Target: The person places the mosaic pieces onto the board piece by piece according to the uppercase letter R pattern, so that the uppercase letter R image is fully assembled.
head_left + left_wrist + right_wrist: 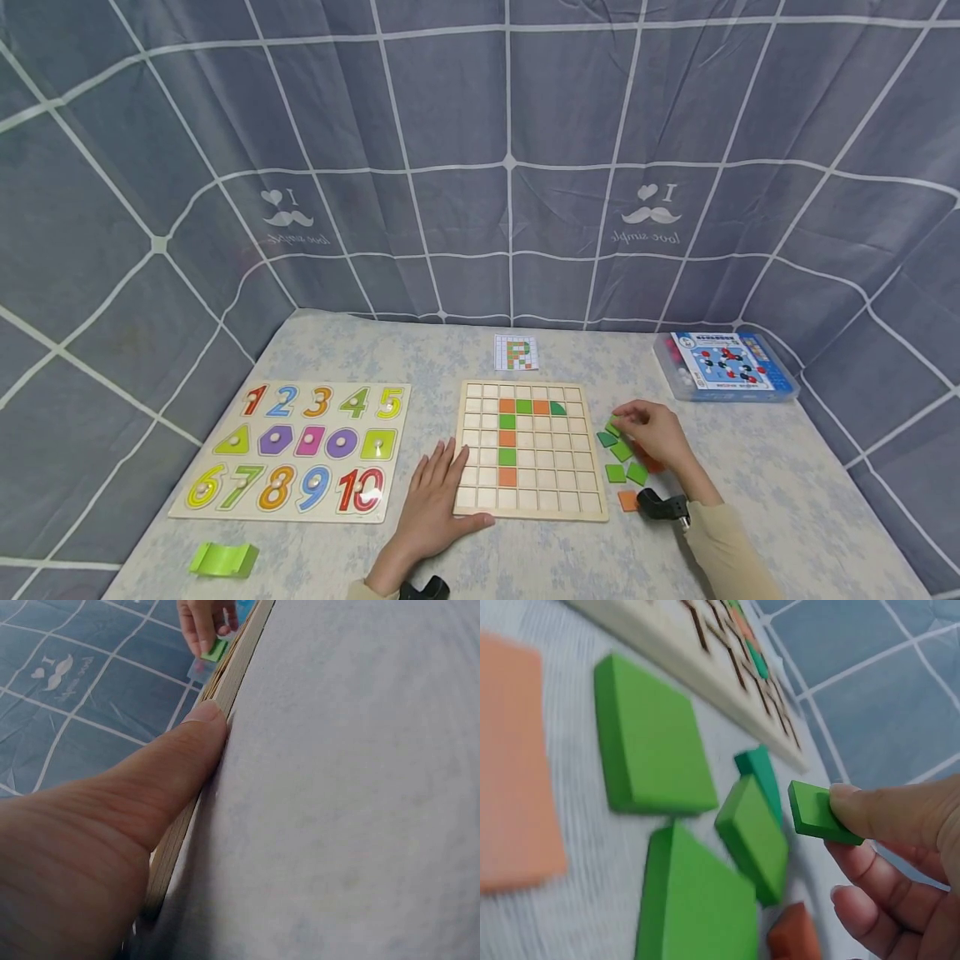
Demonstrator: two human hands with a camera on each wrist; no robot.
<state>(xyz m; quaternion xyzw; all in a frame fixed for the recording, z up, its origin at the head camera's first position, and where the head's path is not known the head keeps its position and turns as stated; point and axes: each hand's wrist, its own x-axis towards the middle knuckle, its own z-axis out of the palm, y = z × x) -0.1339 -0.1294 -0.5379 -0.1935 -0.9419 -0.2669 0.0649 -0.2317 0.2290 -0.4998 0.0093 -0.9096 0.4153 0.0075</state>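
My right hand [662, 435] pinches a green square tile [810, 811] between thumb and fingers, held above the loose tiles right of the wooden grid board [555, 480]. Below it in the right wrist view lie green tiles [656, 742], a dark green curved-edge tile [759, 774] and orange tiles [514, 765]. My left hand [431, 508] rests at the board's lower left corner, fingers straight along its left side, thumb [176, 750] against the near edge. On the board, orange and green tiles form a column and a top row ending in a dark green curved-edge tile [557, 408].
Behind the board lies a small card [516, 352] with a coloured letter R pattern. A number-and-shape puzzle board [300, 417] is on the left, with a green curved block [224, 560] in front. A clear plastic box [727, 367] stands at the back right.
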